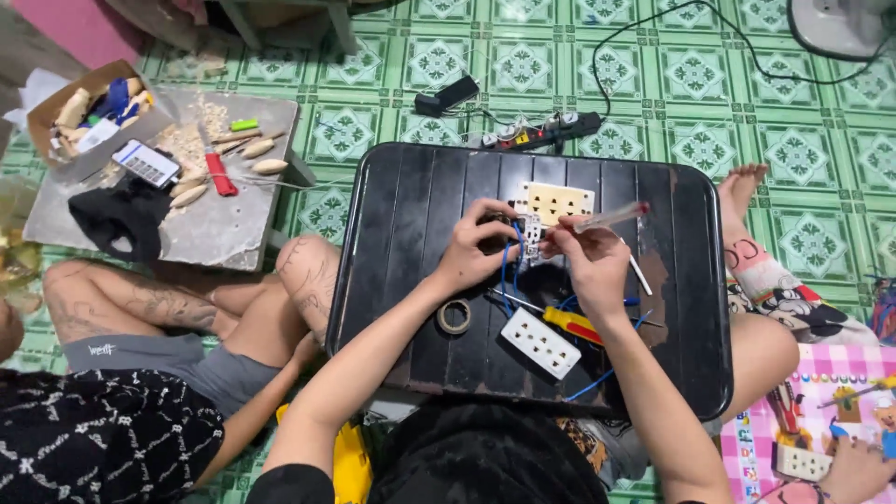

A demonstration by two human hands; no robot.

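From the head view, our left hand (471,250) is clamped on a small white socket part (531,235) with blue wires (507,275), above the black counter (401,233). Our right hand (590,261) pinches a clear-handled tool (611,217) beside it.

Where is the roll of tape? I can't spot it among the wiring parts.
In the head view, the small ring-shaped roll of tape lies flat on the black tray table, left of the white socket strip, just below the left hand.
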